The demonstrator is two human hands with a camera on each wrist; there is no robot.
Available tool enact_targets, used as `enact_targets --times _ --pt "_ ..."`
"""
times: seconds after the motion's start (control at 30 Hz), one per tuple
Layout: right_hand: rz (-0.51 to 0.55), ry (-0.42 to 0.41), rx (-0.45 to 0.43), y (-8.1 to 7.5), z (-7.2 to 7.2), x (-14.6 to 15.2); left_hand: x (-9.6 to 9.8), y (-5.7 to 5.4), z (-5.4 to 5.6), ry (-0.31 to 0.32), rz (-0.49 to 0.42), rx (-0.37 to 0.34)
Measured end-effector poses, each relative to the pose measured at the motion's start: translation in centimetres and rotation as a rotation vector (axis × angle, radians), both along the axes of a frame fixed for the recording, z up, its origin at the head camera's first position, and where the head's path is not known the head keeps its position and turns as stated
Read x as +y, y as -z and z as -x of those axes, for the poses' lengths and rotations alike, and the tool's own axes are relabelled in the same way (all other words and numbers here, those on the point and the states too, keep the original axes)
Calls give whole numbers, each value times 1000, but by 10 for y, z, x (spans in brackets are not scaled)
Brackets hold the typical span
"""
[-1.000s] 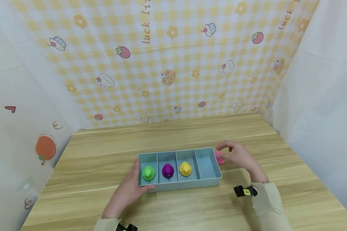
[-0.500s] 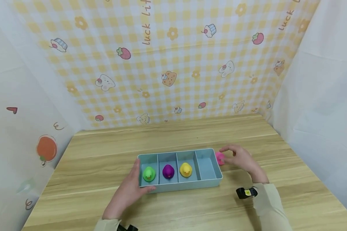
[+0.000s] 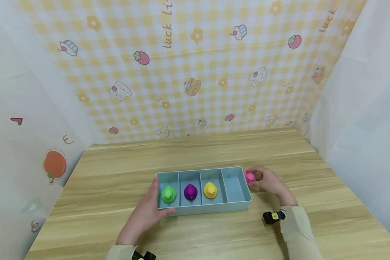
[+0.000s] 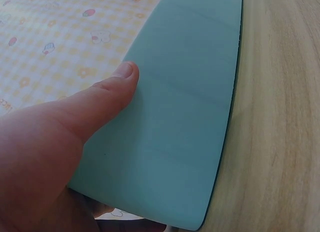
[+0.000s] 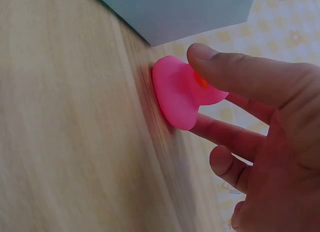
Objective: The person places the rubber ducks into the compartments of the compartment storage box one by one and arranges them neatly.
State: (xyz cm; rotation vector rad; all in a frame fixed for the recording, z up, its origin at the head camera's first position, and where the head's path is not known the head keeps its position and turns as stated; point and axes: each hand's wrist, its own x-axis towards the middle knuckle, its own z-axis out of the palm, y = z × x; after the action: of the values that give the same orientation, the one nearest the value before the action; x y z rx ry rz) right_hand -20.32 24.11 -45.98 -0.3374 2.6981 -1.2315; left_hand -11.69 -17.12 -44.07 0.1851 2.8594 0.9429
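Observation:
A long blue-grey divided box [image 3: 211,208] lies on the wooden table, its compartments in one row. From left to right it holds a green rubber duck [image 3: 169,195], a purple rubber duck [image 3: 190,192] and a yellow rubber duck [image 3: 210,190]; the rightmost compartment has nothing in it. My left hand [image 3: 146,207] grips the box's left end, thumb along the front wall [image 4: 180,102]. Just outside the right end, my right hand [image 3: 269,181] pinches a pink rubber duck [image 5: 177,92] between thumb and fingers. The duck stands on or very close to the table.
The wooden tabletop [image 3: 208,234] spreads around the box. Behind it hangs a yellow checked cloth [image 3: 208,65] with cartoon prints. White cloth sides flank the table at left [image 3: 26,162] and right [image 3: 360,126].
My right hand's fingers have closed in on the pink duck, which they now pinch. The left hand stays on the box's left end, and the head view has shifted slightly.

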Motion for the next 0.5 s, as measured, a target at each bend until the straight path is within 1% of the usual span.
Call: enact_targets --times 0.23,0.5 --pt "38 11 -43 3 1 -1 1 0 0 -3 -1 2" --pt "28 45 -62 3 -1 1 1 0 1 1 -7 -1"
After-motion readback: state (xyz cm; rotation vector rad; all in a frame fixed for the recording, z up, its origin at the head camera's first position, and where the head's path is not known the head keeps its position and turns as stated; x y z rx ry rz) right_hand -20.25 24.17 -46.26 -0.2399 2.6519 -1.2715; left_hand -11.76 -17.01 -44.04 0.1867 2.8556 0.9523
